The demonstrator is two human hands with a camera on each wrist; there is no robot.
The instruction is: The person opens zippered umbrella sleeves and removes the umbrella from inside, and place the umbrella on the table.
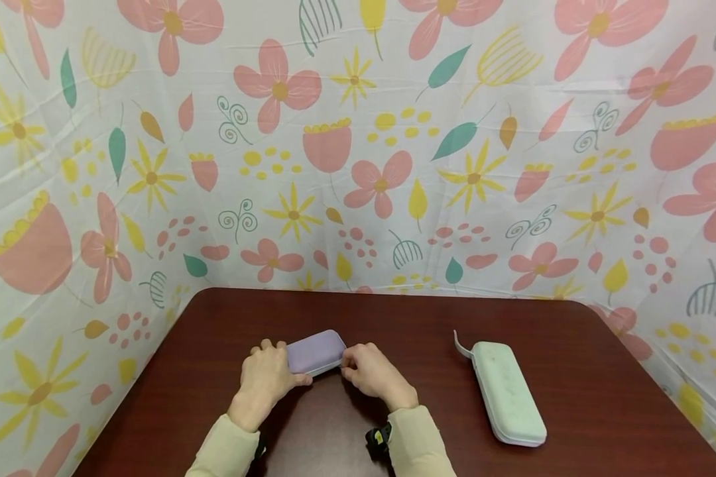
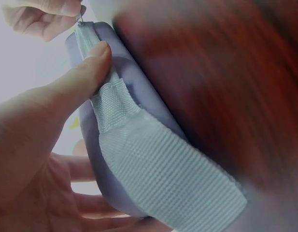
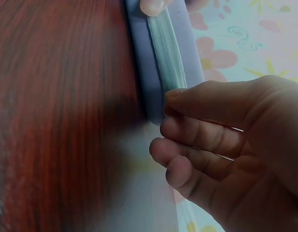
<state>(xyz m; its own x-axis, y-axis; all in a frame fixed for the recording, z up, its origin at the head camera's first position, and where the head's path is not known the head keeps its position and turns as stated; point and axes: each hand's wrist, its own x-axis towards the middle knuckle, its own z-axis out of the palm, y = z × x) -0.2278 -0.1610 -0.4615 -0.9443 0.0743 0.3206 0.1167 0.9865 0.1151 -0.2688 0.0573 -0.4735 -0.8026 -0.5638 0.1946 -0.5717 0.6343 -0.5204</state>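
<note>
A purple zippered case is on the table, left of the middle. My left hand grips its left end, the thumb lying along the zipper side and the fingers behind. From that end hangs a pale woven strap. At the opposite end my right hand pinches the small metal zipper pull between thumb and fingers. The pale zipper runs along the case's side between both hands, and its teeth look closed there.
A mint-green case with a strap loop at its far end lies on the right side of the dark red-brown table. Behind the table hangs a flower-patterned cloth.
</note>
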